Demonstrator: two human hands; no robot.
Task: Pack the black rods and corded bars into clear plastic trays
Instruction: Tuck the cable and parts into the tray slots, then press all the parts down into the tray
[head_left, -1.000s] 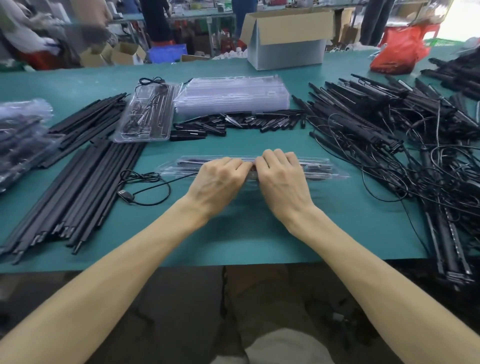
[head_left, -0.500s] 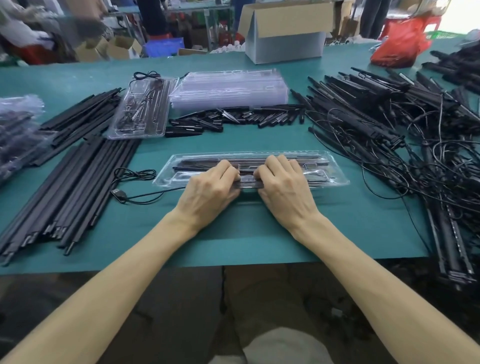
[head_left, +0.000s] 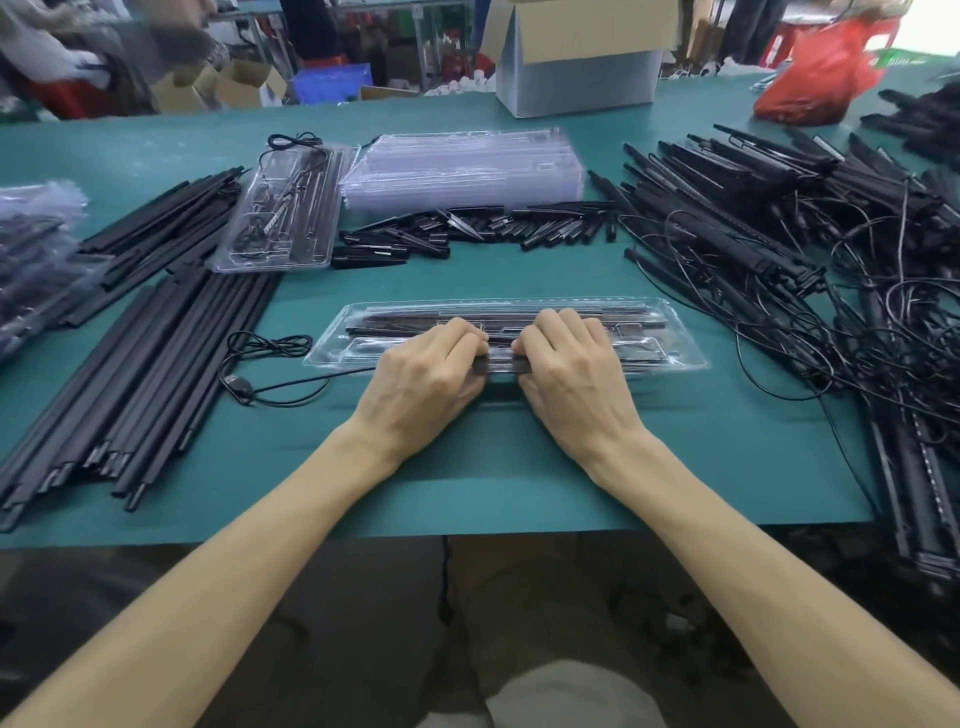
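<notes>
1. the left grip (head_left: 422, 375) and right grip (head_left: 577, 373) sit side by side, almost touching. both have fingers curled over the near rim of a clear tray (head_left: 670, 343) and thumbs tucked at its near side, pinching that edge.
2. a black bar (head_left: 500, 367) shows in the small gap between the two grips, lying along the tray's near edge. more black rods lie lengthwise in the tray's far channels.
3. the tray lies flat on the green tabletop (head_left: 519, 467), long side running from 9 to 3 o'clock, straight ahead of the person.
4. at 9 o'clock, just beside the tray's left end, a thin black cord (head_left: 270, 343) loops on the tabletop and ends in a small plug (head_left: 236, 383).
5. further toward 8 and 9 o'clock lies a sheaf of loose black rods (head_left: 156, 364), roughly parallel.
6. at 11 o'clock is a second filled tray (head_left: 270, 265) with a coiled cord at its far end.
7. at 12 o'clock a row of short black pieces (head_left: 467, 228) lies in front of a stack of empty trays (head_left: 462, 166).
8. from 1 to 4 o'clock spreads a tangled heap of corded bars (head_left: 753, 223), their wires trailing toward the tray.
9. far off at 12 o'clock stands a cardboard box (head_left: 582, 78), with a red bag (head_left: 815, 78) at 1 o'clock.
</notes>
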